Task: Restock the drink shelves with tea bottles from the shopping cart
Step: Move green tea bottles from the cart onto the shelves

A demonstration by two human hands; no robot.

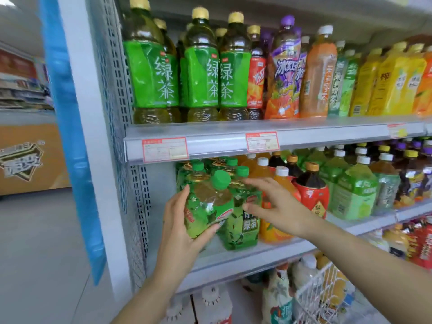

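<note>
The left hand (180, 220) grips a green-capped tea bottle (208, 206) from below and from its left side, thumb and fingers curled round the lower body. The bottle leans to the right, at the left end of the middle shelf (233, 256). The right hand (275, 206) is just to its right with fingers straight and spread, holding nothing. Motion blur makes it hard to tell whether its fingertips touch the standing green bottles (243, 228) beside the held one.

At the far left stands an orange cabinet (28, 160) with a logo. Nearer is a blue strip (70, 136) running down the shelf unit's white end post (93, 136). On the upper shelf (210, 130), tall green-labelled bottles (152, 73) fill the left end, followed rightward by red, purple, orange and yellow ones. Two red-bordered price tags (164, 149) sit on its front rail. On the middle shelf, right of the hands, are orange drinks (268, 228), a dark bottle with a red label (313, 192) and pale green bottles (355, 195). At the lower right, near the camera, the white wire shopping cart (313, 291) holds more bottles.
</note>
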